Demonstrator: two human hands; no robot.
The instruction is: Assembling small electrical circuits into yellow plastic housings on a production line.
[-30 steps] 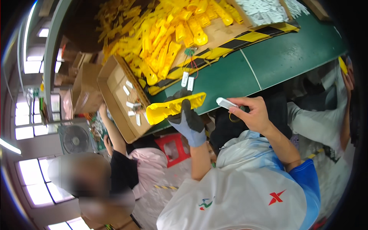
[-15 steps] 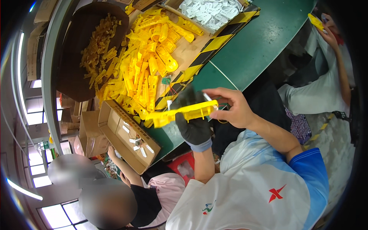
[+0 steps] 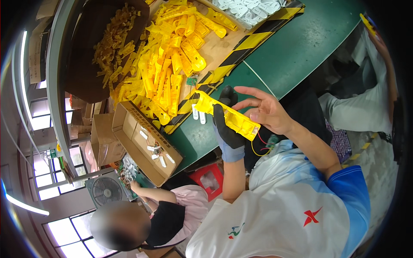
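My left hand (image 3: 228, 122), in a dark glove with grey-blue cuff, grips a yellow plastic housing half (image 3: 236, 120), thumb across its middle. The housing is tilted, its hollow, ribbed side facing up. My bare right hand (image 3: 271, 112) is beside the housing's right end with fingers apart; whether a fingertip touches the rim I cannot tell. Red and yellow wires (image 3: 257, 152) hang from that end, near a small green circuit board (image 3: 272, 141) close to my shirt. White oblong pieces (image 3: 198, 115) lie on the green table just left of the housing.
A heap of yellow housings (image 3: 167, 64) lies beyond a black-and-yellow striped edge (image 3: 232, 51). White parts (image 3: 254, 10) fill a box at the back. An open cardboard box (image 3: 159, 172) holds wired white pieces. A co-worker (image 3: 172, 210) sits at left, another person (image 3: 365, 99) at right.
The housing has turned from edge-on to hollow side up and tilted down to the right. My right hand has let go of its end and spread its fingers. The wires and board now show.
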